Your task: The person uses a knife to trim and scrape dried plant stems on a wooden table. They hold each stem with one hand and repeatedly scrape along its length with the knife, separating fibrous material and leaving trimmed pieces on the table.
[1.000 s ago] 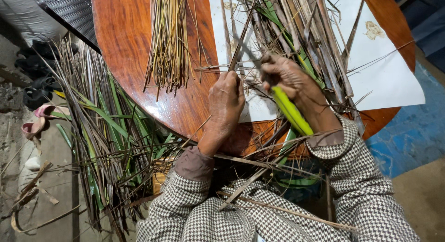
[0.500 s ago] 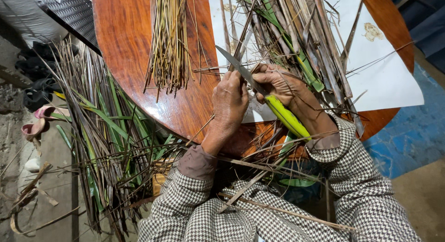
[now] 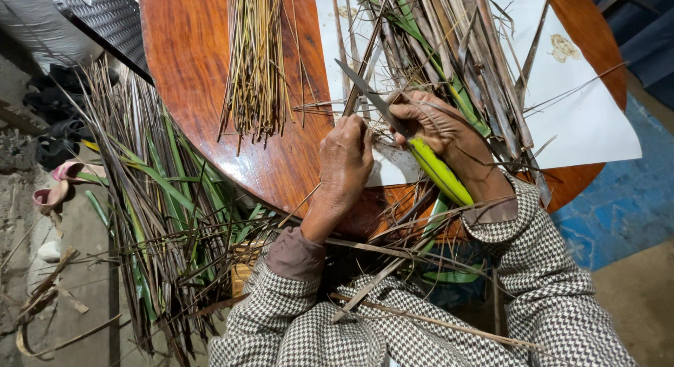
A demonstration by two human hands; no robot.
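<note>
On the round reddish wooden table [image 3: 210, 93], the right hand [image 3: 439, 132] grips a yellow-green-handled knife [image 3: 414, 146]. At its nine o'clock, the left hand's [image 3: 344, 160] fingers pinch a thin dry leaf strip [image 3: 354, 93].

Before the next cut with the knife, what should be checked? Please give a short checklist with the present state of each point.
1. Right hand grips the knife by its yellow-green handle: ok.
2. Blade points away from the body, over the white sheet: ok.
3. Left hand fingers clear of the blade: not ok, they lie right beside it.
4. The leaf strip being worked is held firmly by the left hand: cannot tell, the fingers hide it.
5. Bundle of thin yellow sticks lies apart from the blade on the round wooden table: ok.
</note>
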